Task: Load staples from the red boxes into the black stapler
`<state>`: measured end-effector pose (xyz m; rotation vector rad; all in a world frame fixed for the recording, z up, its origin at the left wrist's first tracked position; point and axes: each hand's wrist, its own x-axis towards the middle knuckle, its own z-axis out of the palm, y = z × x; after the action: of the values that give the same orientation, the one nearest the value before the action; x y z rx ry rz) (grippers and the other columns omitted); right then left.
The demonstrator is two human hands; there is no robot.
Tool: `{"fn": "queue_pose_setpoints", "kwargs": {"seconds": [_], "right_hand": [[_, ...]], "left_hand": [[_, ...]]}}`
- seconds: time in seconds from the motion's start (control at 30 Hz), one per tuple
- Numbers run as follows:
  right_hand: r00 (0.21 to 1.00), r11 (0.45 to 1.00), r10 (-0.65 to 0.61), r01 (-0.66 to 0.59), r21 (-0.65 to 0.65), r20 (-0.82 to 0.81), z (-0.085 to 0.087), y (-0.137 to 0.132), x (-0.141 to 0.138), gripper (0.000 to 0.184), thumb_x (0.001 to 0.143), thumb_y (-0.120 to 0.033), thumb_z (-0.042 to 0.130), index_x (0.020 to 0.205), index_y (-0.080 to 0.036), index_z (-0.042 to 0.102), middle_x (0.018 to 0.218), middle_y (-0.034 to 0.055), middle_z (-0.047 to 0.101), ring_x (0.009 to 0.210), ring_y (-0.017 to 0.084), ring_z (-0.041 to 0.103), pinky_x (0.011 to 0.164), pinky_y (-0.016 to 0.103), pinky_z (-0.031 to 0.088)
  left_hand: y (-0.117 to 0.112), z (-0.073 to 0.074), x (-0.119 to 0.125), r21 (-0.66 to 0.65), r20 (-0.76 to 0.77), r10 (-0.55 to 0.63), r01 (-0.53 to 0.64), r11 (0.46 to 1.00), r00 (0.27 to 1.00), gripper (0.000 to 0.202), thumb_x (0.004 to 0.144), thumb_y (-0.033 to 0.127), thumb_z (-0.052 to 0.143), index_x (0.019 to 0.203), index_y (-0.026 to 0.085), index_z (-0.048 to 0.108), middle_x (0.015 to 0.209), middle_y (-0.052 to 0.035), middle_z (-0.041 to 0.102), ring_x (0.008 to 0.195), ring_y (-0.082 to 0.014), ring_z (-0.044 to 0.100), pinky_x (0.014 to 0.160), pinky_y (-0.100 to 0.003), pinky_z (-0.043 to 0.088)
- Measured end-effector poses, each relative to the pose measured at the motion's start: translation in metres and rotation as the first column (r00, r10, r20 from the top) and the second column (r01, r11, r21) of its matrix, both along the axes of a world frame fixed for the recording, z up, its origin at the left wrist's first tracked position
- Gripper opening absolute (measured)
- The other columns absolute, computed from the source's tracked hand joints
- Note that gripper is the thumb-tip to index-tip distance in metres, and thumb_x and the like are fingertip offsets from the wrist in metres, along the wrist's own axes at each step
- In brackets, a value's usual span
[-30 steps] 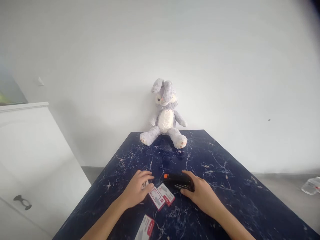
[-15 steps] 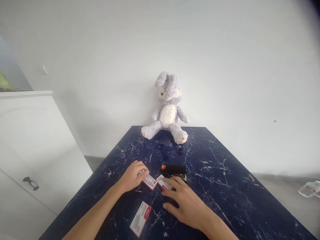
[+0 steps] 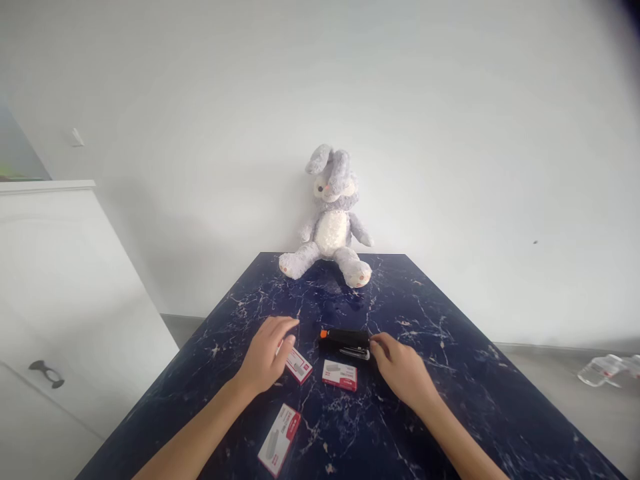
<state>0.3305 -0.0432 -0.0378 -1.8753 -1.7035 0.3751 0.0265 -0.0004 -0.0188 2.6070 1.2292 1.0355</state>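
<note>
A black stapler (image 3: pixel 345 343) with an orange tip lies on the dark blue marbled table (image 3: pixel 450 373). My right hand (image 3: pixel 400 368) touches its right end, fingers curled against it. My left hand (image 3: pixel 267 355) rests flat on the table with fingers extended, its fingertips on a red-and-white staple box (image 3: pixel 299 365). A second staple box (image 3: pixel 340 375) lies free between my hands, just in front of the stapler. A third box (image 3: pixel 279 447) lies nearer me, beside my left forearm.
A grey plush rabbit (image 3: pixel 330 227) sits at the table's far edge against the white wall. A white cabinet (image 3: pixel 60 287) with a dark handle stands left of the table. A clear plastic bottle (image 3: pixel 603 369) lies on the floor at right.
My right hand left the middle staple box and moved right to the stapler's end. That box now lies uncovered. My left hand's fingers have straightened.
</note>
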Motion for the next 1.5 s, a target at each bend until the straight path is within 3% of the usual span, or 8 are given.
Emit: {"fn": "queue_pose_setpoints", "kwargs": {"seconds": [0.07,0.23,0.53,0.77,1.03,1.3,1.4,1.5], "right_hand": [[0.992,0.994,0.106,-0.106,-0.003,-0.064,-0.001,-0.002,-0.009,0.029,0.090,-0.022,0.037,0.093,-0.024,0.066,0.083,0.0036,0.074,0.074,0.022,0.069,0.063,0.028,0.044],[0.933,0.959,0.282,-0.280,0.040,-0.225,-0.007,-0.009,-0.030,0.056,0.086,-0.015,0.036,0.141,-0.023,0.042,0.124,0.0056,0.068,0.102,0.020,0.068,0.085,0.030,0.050],[0.996,0.991,0.053,-0.044,0.128,-0.067,-0.008,-0.010,-0.036,0.041,0.092,-0.030,0.040,0.131,-0.024,0.052,0.117,0.0077,0.067,0.099,0.024,0.067,0.081,0.034,0.052],[0.999,0.994,0.036,-0.036,0.104,0.003,-0.017,-0.001,-0.021,0.046,0.091,-0.032,0.045,0.136,-0.020,0.050,0.127,0.0106,0.063,0.119,0.030,0.056,0.098,0.044,0.045],[0.982,0.982,0.182,-0.180,0.063,-0.044,-0.019,-0.004,-0.024,0.064,0.091,-0.031,0.046,0.152,-0.022,0.029,0.137,0.0080,0.057,0.132,0.025,0.045,0.109,0.042,0.037],[0.993,0.990,0.085,-0.076,0.119,-0.079,-0.021,-0.002,-0.028,0.050,0.091,-0.034,0.045,0.140,-0.021,0.045,0.136,0.0102,0.057,0.123,0.027,0.055,0.101,0.041,0.044],[0.992,0.987,0.054,-0.036,0.158,-0.112,-0.012,-0.004,-0.028,0.031,0.092,-0.035,0.044,0.117,-0.022,0.057,0.114,0.0085,0.066,0.097,0.024,0.065,0.081,0.035,0.051],[0.979,0.978,0.171,-0.155,0.137,-0.109,0.004,-0.011,-0.027,0.021,0.093,-0.038,0.045,0.097,-0.024,0.060,0.090,0.0038,0.067,0.075,0.020,0.063,0.067,0.031,0.049]], "left_hand": [[-0.004,0.000,0.007,-0.002,-0.145,-0.052,0.052,0.999,0.988,0.040,0.100,0.032,0.040,0.138,0.027,0.051,0.137,-0.0063,0.057,0.127,-0.0282,0.048,0.107,-0.047,0.039],[-0.003,-0.008,0.012,-0.047,-0.273,-0.109,0.100,0.994,0.956,0.051,0.100,0.034,0.043,0.150,0.030,0.036,0.149,-0.0051,0.047,0.133,-0.0300,0.045,0.109,-0.052,0.038],[0.002,-0.016,0.006,-0.109,-0.214,-0.092,0.069,0.992,0.973,0.050,0.099,0.039,0.045,0.148,0.033,0.039,0.148,-0.0044,0.049,0.130,-0.0288,0.051,0.109,-0.049,0.041],[0.004,-0.014,0.004,-0.141,-0.242,-0.096,0.063,0.988,0.966,0.047,0.100,0.041,0.041,0.147,0.035,0.041,0.143,-0.0031,0.055,0.126,-0.0286,0.054,0.106,-0.048,0.043],[0.003,-0.010,0.007,-0.105,-0.228,-0.092,0.069,0.992,0.969,0.045,0.100,0.040,0.041,0.144,0.034,0.046,0.133,-0.0044,0.062,0.113,-0.0255,0.060,0.095,-0.040,0.048],[0.001,-0.010,0.011,-0.067,-0.252,-0.077,0.062,0.996,0.965,0.042,0.101,0.036,0.040,0.141,0.032,0.050,0.110,-0.0053,0.070,0.093,-0.0239,0.062,0.081,-0.037,0.048],[-0.002,-0.007,0.008,-0.062,-0.264,-0.065,0.050,0.997,0.962,0.043,0.101,0.034,0.041,0.144,0.034,0.046,0.122,-0.0052,0.065,0.104,-0.0258,0.059,0.089,-0.042,0.046],[-0.006,0.001,0.003,-0.067,-0.236,-0.113,0.100,0.993,0.965,0.050,0.098,0.031,0.046,0.147,0.033,0.039,0.131,-0.0056,0.060,0.115,-0.0274,0.054,0.100,-0.046,0.041]]}}
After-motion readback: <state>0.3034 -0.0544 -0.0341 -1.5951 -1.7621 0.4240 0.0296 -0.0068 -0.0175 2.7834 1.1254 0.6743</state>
